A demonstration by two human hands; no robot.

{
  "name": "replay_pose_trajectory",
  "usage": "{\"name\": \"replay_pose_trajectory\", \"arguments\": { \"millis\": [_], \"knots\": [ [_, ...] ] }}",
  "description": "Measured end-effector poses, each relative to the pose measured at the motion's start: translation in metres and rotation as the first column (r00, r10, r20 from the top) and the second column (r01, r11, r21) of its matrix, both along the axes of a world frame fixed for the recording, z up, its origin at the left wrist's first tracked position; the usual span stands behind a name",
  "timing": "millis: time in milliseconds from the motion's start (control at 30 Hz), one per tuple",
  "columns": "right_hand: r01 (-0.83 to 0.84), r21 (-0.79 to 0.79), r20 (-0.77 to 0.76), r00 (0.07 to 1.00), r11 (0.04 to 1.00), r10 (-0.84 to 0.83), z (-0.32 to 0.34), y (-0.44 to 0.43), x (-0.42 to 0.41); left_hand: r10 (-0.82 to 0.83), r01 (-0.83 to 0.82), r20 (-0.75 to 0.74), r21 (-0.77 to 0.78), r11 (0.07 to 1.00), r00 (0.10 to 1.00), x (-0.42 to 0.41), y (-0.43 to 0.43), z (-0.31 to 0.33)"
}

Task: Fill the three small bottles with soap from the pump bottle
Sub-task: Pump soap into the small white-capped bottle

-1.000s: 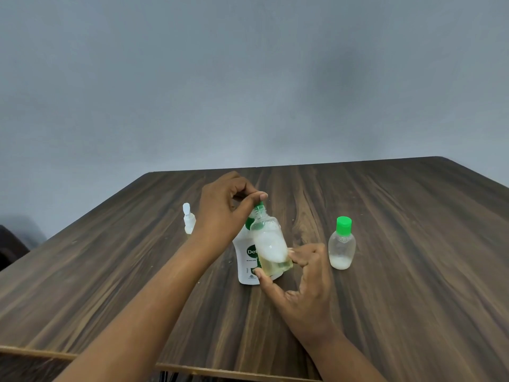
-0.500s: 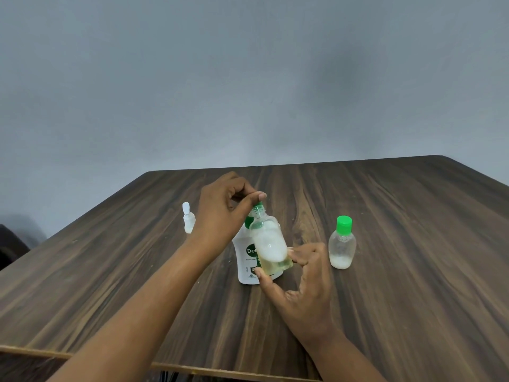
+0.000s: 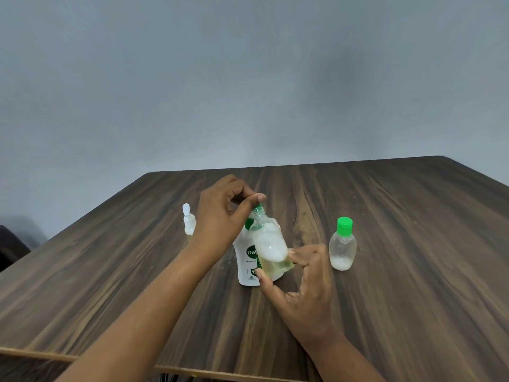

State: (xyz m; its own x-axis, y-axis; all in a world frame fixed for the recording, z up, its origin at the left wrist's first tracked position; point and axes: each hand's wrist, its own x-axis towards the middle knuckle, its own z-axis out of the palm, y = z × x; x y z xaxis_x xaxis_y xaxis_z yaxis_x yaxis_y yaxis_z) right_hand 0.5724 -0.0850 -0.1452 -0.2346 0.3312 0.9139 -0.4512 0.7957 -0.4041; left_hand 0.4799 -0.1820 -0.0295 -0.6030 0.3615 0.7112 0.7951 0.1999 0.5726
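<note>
A white pump bottle [image 3: 246, 261] with a green label stands mid-table. My left hand [image 3: 220, 216] grips its green pump head from above, thumb and fingers curled over it. My right hand [image 3: 305, 282] pinches a small clear bottle [image 3: 271, 249] by its lower part and holds it tilted, its open neck up against the pump spout. Yellowish soap and white foam sit inside it. A second small bottle [image 3: 342, 249] with a green cap stands to the right with a little whitish soap at its bottom. A third small bottle [image 3: 189, 224], white-capped, stands at the left, partly behind my left hand.
Everything sits on a dark wood-grain table [image 3: 385, 299], whose near edge runs along the bottom of the view. A grey wall rises behind the far edge. A dark object [image 3: 11, 249] shows at the left margin beside the table.
</note>
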Motion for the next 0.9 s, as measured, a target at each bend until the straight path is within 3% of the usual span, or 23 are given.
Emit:
{"name": "replay_pose_trajectory", "arguments": {
  "millis": [267, 733, 900],
  "knots": [
    [-0.002, -0.012, -0.011, 1.0, 1.0, 0.002, 0.0, 0.001, 0.0, -0.004, 0.004, -0.011, -0.035, 0.999, 1.0, 0.001, 0.0, 0.009],
    [-0.011, -0.001, -0.02, 1.0, 1.0, 0.011, -0.001, 0.0, -0.001, -0.002, 0.003, -0.021, 0.04, 0.999, 1.0, 0.003, 0.0, 0.001],
    [-0.01, -0.017, -0.018, 1.0, 1.0, 0.01, -0.001, 0.001, -0.001, -0.009, 0.007, -0.045, -0.038, 0.999, 0.999, 0.0, -0.003, 0.009]
  ]
}}
